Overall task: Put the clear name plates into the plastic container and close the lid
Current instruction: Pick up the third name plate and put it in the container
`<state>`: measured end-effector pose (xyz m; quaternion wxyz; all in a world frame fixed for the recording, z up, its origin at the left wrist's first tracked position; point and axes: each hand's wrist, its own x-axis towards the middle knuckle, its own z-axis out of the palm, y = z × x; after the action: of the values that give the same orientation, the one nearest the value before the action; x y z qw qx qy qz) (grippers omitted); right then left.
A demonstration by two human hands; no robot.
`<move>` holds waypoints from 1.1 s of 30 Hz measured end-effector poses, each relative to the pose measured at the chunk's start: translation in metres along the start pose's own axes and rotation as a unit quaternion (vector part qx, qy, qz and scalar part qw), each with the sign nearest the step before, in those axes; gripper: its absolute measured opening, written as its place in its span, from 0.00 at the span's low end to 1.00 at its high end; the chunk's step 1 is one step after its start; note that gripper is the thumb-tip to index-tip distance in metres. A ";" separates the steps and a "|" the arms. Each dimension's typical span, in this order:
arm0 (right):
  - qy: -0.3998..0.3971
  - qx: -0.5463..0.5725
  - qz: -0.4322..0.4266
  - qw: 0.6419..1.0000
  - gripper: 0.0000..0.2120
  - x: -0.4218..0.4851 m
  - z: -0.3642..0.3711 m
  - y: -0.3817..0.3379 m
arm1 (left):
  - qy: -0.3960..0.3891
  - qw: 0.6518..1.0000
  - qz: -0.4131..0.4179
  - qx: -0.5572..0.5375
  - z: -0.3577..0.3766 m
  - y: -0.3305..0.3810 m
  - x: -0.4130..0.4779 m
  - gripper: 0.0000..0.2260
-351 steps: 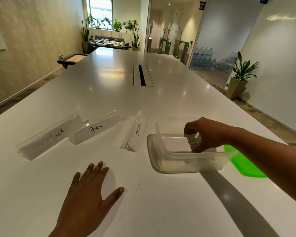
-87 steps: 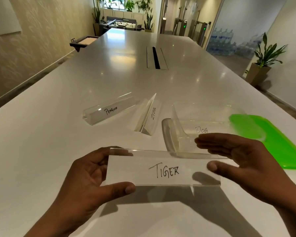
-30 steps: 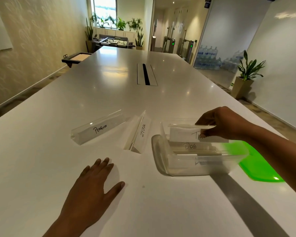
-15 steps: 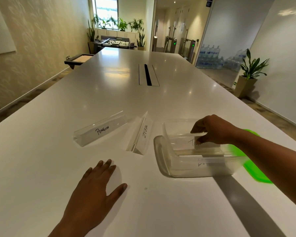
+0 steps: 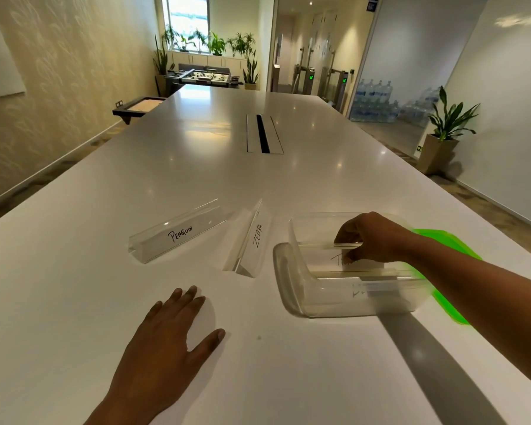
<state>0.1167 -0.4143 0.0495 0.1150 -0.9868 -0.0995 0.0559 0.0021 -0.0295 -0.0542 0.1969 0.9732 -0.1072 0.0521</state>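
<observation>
Room: I see a long white table (image 5: 196, 167) running away from me, with a cable slot (image 5: 262, 133) down its middle, a potted plant (image 5: 445, 124) by the right wall and stacked water bottles (image 5: 374, 99) behind glass.
Left hand (image 5: 166, 342): flat on the tabletop, palm down, fingers straight and slightly spread, thumb out to the side. It holds nothing.
Right hand (image 5: 371, 237): the forearm reaches in from the right edge and crosses the container's near right corner. The wrist bends down and the fingers are curled, pinching the top edge of the held name plate (image 5: 328, 259).
Plastic container (image 5: 298, 271): clear, open at the top, standing on the table in front of the right arm.
Held name plate: inside the container, roughly upright on its long edge. I can read only the first letters, "TI"; the fingers cover the rest.
Lower name plate (image 5: 377, 289): also inside, along the near wall. Its writing is too blurred for me to read.
Penguin plate (image 5: 178, 233): on the table left of the container, well apart from it.
Zebra plate (image 5: 249, 240): on the table between the Penguin plate and the container, touching neither.
Green lid (image 5: 448, 243): flat on the table just beyond the container's right side, partly hidden by my forearm.
</observation>
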 end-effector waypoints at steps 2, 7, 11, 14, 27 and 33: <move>-0.001 -0.003 -0.001 1.000 0.19 0.002 0.002 0.001 | 0.002 1.000 0.002 0.006 0.000 0.000 0.000 0.42; 0.001 -0.003 -0.007 1.000 0.19 0.004 0.003 0.004 | 0.001 1.000 0.000 0.000 0.000 0.000 0.001 0.42; 0.027 0.028 -0.013 0.999 0.17 0.000 -0.003 0.000 | 0.003 1.000 0.002 0.000 0.001 -0.001 0.001 0.42; 0.067 0.036 -0.018 0.997 0.16 -0.011 -0.010 -0.012 | 0.007 1.000 0.005 0.001 0.002 -0.002 0.001 0.42; 0.313 0.076 -0.169 0.931 0.12 -0.116 0.028 -0.125 | 0.016 1.000 0.009 -0.008 0.003 -0.002 0.001 0.41; 0.169 0.108 -0.141 0.969 0.19 -0.135 0.098 -0.146 | 0.019 1.000 0.014 -0.009 0.003 -0.003 0.000 0.41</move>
<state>-0.0548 -0.2821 0.0009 0.2426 -0.9397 -0.2102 -0.1181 0.0025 -0.0281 -0.0577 0.2067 0.9687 -0.1170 0.0724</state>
